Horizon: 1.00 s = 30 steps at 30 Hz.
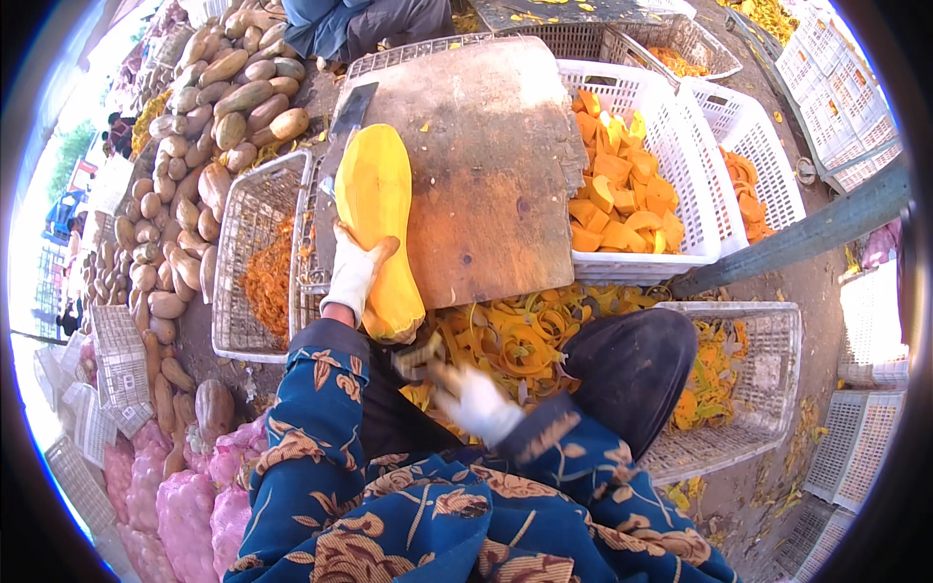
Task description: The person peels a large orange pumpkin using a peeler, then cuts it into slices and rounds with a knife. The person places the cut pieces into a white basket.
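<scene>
A long peeled squash, bright yellow, rests at a slant along the left edge of a worn wooden board. Its near end sticks out past the board towards me. My left hand, in a white glove with bare fingertips, grips the squash from its left side. Close to the near end, my right hand is blurred by motion and also gloved. It holds what looks like a peeler, just apart from the squash. Yellow-orange peel strips lie heaped below the board, between my knees.
A cleaver blade lies at the board's far left corner. Right of it, a white crate holds cut squash chunks. A metal pole slants across the right. Unpeeled squashes pile up at left, beside a crate of orange shreds.
</scene>
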Tool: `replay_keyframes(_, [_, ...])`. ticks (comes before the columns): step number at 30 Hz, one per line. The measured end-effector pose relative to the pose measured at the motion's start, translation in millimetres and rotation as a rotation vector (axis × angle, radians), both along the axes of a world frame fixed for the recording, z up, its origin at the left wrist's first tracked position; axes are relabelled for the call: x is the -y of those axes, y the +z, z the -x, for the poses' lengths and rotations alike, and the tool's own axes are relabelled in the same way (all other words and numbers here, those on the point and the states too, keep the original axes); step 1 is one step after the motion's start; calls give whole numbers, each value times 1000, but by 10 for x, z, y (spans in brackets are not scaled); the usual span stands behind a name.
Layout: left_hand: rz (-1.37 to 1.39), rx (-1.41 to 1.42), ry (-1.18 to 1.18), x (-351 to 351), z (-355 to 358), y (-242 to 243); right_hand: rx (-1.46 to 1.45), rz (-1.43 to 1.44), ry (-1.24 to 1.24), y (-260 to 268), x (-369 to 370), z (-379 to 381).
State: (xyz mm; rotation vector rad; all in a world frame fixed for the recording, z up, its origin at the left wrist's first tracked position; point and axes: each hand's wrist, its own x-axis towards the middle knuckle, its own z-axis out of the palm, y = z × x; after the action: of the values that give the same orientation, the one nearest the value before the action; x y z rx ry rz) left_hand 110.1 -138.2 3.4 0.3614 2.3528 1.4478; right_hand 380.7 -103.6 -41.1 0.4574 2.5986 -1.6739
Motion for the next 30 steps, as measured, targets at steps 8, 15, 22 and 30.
replay_keyframes(8, [-185,102,7,153,109,-168,-121,-5,-210,51,-363,8])
replay_keyframes(15, [16,10,-9,238,232,-334,-184,-32,-331,164,-927,1166])
replay_keyframes(22, [106,-30,13,241,234,-391,-212,190,-386,178,-1171,2059])
replay_keyframes(30, [-65,33,-42,236,170,-306,-238,23,-336,-286,-635,1680])
